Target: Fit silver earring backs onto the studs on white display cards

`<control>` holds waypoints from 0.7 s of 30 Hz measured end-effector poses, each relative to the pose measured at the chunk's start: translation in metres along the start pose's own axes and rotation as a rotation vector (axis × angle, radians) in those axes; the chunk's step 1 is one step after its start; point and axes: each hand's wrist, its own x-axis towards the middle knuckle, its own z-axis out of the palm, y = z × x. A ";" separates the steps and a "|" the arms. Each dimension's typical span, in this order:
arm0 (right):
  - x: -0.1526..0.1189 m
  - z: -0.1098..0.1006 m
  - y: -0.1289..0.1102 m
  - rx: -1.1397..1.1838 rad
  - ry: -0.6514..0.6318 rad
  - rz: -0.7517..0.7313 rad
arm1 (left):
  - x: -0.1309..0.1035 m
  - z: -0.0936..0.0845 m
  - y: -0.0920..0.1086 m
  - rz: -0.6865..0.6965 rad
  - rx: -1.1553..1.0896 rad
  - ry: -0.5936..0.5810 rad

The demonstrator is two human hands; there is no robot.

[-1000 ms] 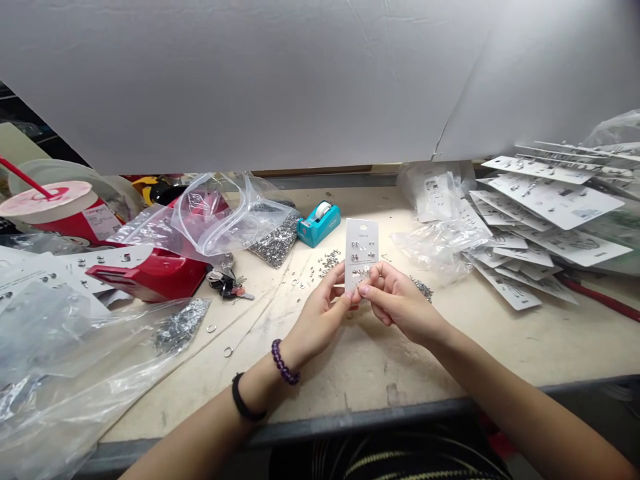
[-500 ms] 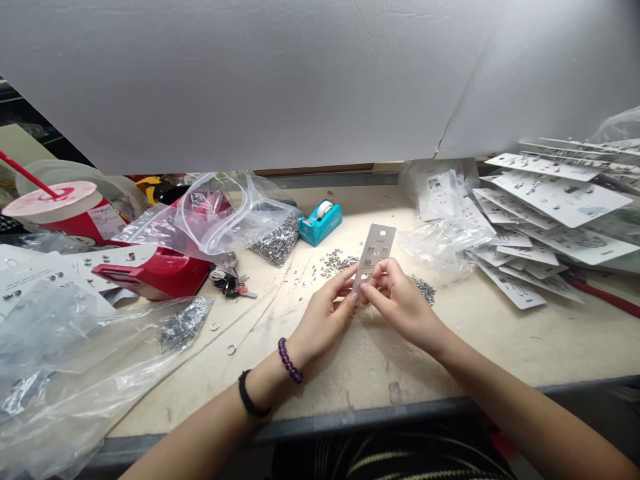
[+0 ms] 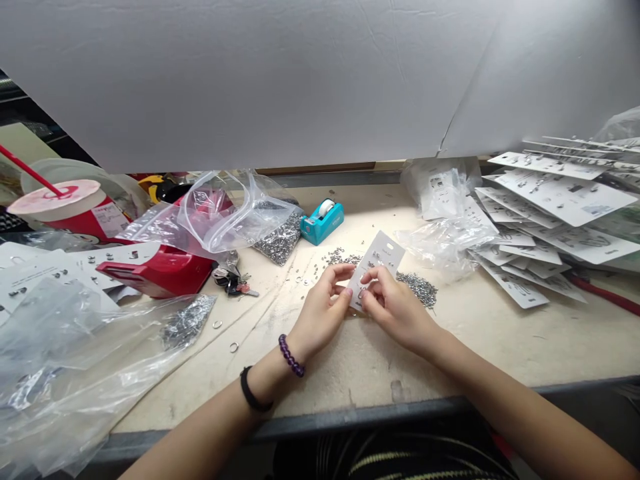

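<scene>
My left hand (image 3: 325, 303) grips a white jewellery card (image 3: 383, 252) by its lower left edge, with the thumb on the front. The card tilts to the right and carries small silver pieces and a hang hole at its top. Against the card's lower part, my right hand (image 3: 395, 303) has its thumb and fingers closed at a small silver ring (image 3: 362, 292); the fingers partly cover it. Behind the hands lies a pile of small silver pieces (image 3: 419, 288), with more small silver bits (image 3: 340, 257) scattered to the left.
A teal tape dispenser (image 3: 323, 222) stands behind the hands. Stacked jewellery cards (image 3: 565, 193) fill the right side. To the left are a red tape dispenser (image 3: 160, 272), keys (image 3: 233, 281), plastic bags (image 3: 100, 367), a red cup (image 3: 75, 213) and two loose rings (image 3: 234, 347).
The card has turned clockwise, leaning further right, and its face now shows brighter. My right hand has shifted slightly down along with it; the left still grips the edge.
</scene>
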 end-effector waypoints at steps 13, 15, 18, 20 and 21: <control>0.000 0.004 0.000 -0.029 -0.029 -0.092 | 0.001 -0.004 0.003 0.137 0.295 0.055; 0.000 0.004 0.000 -0.029 -0.028 -0.099 | 0.001 -0.004 0.003 0.144 0.300 0.057; -0.001 0.003 0.000 -0.014 -0.033 -0.102 | 0.001 -0.004 0.003 0.149 0.278 0.054; -0.002 0.003 0.000 0.006 -0.034 -0.108 | 0.001 -0.004 0.003 0.146 0.273 0.047; -0.002 0.002 -0.001 0.015 -0.033 -0.111 | 0.001 -0.004 0.002 0.144 0.275 0.047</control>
